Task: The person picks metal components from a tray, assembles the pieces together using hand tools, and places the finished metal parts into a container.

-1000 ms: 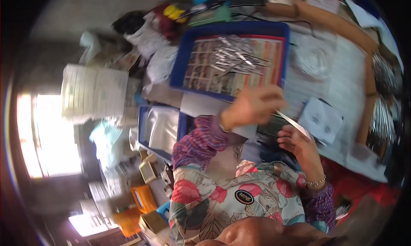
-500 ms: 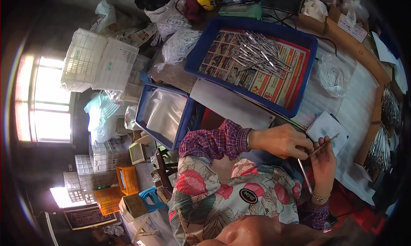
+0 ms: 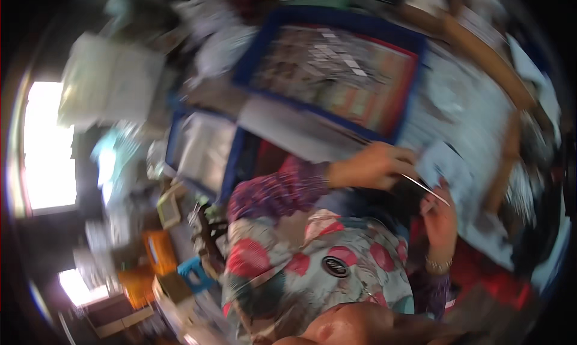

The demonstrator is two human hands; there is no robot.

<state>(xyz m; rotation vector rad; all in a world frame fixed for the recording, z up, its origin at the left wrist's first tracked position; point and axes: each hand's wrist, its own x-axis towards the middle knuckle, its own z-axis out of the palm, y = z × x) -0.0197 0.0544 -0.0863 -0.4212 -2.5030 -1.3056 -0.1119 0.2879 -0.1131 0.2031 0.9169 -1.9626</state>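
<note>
Rod (image 3: pixel 421 186) spans both hands. Left hand (image 3: pixel 380 166): grip pinched on its upper end. Right hand (image 3: pixel 442 220) at the lower end — blurred, can't tell if closed. White pad (image 3: pixel 443 160) just beyond — blue tray (image 3: pixel 348 21) farther out.

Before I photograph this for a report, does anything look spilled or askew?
Nothing stands out, though blur hides detail: a slim rod is in the left hand, and the shiny pieces lie heaped within the blue tray.
</note>
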